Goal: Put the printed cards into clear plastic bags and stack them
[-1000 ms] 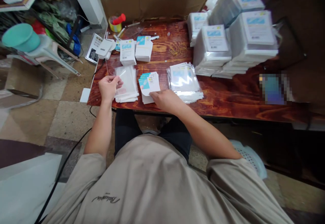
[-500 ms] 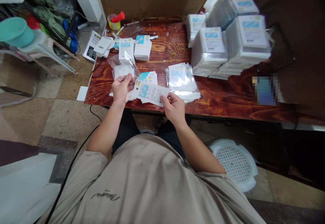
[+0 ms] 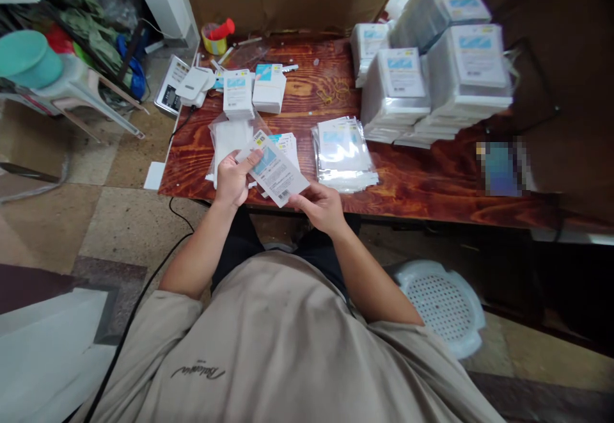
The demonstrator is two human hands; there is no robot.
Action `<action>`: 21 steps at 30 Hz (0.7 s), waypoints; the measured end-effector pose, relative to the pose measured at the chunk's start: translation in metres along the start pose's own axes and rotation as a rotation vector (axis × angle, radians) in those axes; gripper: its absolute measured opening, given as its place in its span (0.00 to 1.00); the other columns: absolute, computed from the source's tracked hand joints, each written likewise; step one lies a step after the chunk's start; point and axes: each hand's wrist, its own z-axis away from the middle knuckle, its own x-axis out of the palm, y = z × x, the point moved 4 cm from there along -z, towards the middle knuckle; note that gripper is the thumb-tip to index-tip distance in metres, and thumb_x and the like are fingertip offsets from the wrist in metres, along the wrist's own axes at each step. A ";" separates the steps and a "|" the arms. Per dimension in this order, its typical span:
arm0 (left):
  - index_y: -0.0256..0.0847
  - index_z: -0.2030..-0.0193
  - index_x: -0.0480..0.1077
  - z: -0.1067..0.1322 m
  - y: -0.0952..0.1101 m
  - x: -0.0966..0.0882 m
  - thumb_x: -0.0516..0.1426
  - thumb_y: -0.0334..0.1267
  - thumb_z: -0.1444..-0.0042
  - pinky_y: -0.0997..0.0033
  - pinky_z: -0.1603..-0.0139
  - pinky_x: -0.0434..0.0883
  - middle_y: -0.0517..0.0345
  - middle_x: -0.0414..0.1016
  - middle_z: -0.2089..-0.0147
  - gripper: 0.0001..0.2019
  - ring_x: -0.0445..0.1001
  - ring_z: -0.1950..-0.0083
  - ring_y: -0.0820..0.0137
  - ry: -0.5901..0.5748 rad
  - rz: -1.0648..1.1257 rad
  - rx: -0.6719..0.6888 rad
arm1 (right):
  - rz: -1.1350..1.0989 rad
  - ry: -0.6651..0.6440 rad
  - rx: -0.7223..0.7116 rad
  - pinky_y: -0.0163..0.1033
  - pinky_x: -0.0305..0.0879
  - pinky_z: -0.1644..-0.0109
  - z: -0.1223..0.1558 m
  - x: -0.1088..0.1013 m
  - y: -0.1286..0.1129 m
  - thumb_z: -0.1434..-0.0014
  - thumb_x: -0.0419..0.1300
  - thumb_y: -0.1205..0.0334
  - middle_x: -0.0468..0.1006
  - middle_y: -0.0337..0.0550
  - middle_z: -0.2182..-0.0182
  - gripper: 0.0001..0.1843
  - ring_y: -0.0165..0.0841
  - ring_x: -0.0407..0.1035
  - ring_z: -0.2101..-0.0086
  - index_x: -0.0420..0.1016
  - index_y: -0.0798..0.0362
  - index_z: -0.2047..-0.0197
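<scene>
My left hand (image 3: 233, 178) and my right hand (image 3: 319, 205) together hold a white printed card with a blue patch (image 3: 272, 168) just above the table's near edge. The left fingers pinch its upper left end, where a clear plastic sleeve seems to sit round it; the right fingers pinch its lower right end. Under the card lies a small stack of the same cards (image 3: 286, 146). A pile of clear empty sleeves (image 3: 230, 138) lies to the left of that stack. A pile of filled sleeves (image 3: 341, 151) lies to the right.
The wooden table (image 3: 422, 180) carries tall bundles of packed cards (image 3: 434, 80) at the back right and two small white stacks (image 3: 254, 90) at the back left. A white device (image 3: 192, 86), a tape roll (image 3: 215, 38) and a plastic stool (image 3: 439, 304) are nearby.
My right hand picked a card off the stack and lifted it toward me. My left hand brought a clear sleeve from its pile to the card; both hands now hold the card, turned diagonally.
</scene>
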 end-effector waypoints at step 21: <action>0.34 0.47 0.70 -0.052 0.034 -0.078 0.70 0.50 0.51 0.52 0.37 0.67 0.37 0.76 0.44 0.30 0.73 0.40 0.50 0.436 -1.482 0.140 | 0.988 0.778 0.165 0.58 0.64 0.42 -0.053 -0.114 0.015 0.44 0.63 0.59 0.78 0.57 0.54 0.20 0.51 0.69 0.49 0.76 0.59 0.50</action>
